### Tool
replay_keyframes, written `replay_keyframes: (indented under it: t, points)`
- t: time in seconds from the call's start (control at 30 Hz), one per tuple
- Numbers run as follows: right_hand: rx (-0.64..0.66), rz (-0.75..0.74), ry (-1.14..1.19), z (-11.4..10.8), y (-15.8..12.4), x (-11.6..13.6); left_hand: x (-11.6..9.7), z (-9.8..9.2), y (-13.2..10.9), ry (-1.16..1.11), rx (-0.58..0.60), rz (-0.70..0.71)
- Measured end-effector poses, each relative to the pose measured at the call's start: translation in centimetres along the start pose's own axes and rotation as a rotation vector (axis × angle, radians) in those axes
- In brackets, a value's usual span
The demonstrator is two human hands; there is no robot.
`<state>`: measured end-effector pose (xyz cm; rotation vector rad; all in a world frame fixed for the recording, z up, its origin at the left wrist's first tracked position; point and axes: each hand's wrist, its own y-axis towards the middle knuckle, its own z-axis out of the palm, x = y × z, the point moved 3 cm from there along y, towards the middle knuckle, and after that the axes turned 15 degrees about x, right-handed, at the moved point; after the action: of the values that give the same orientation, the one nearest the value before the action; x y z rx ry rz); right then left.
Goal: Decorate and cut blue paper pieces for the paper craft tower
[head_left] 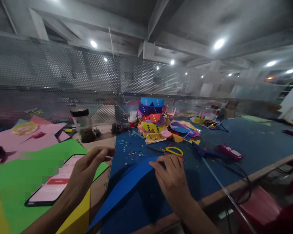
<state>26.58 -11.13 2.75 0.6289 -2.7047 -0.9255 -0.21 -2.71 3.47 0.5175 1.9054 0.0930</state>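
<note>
A long piece of blue paper (133, 177) slants across the blue table top, its far end pinched by my right hand (172, 175). My left hand (90, 165) hovers between the phone and the blue paper, fingers stretched out and holding nothing visible. Just beyond my right hand lie yellow-handled scissors (174, 150), partly hidden by it. Small coloured paper bits (134, 154) are scattered past the blue paper. Behind them rises a stack of paper masks or crowns (152, 118) with dotted decorations.
At the left, a phone (56, 182) rests on green paper (17, 165), with pink paper (5, 135) behind. A dark-lidded jar (84, 126) and a paper cup (132, 121) stand farther back. To the right lie a glue gun (203, 151), a maroon device (230, 152) and cables.
</note>
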Motion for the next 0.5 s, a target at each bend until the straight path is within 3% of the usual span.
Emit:
replay_keyframes:
  t: [0.07, 0.17, 0.23, 0.33, 0.5]
  points:
    - [-0.014, 0.01, -0.012, 0.3, -1.1, 0.1, -1.4, 0.9, -1.1, 0.201, 0.072, 0.087]
    - [-0.009, 0.043, -0.015, 0.9, -2.4, 0.1, -3.6, 3.6, -3.3, 0.459, 0.267, 0.33]
    - [-0.019, 0.044, -0.001, 1.4, -3.1, 0.3, -4.4, 5.4, -4.7, 0.628, 0.336, 0.485]
    - [-0.008, 0.032, 0.03, 2.0, -4.0, 0.6, -4.2, 7.1, -5.9, 0.83, 0.295, 0.618]
    - [0.029, 0.024, 0.03, 2.4, -5.5, 0.1, -2.7, 7.8, -6.4, 0.93, 0.264, 0.713]
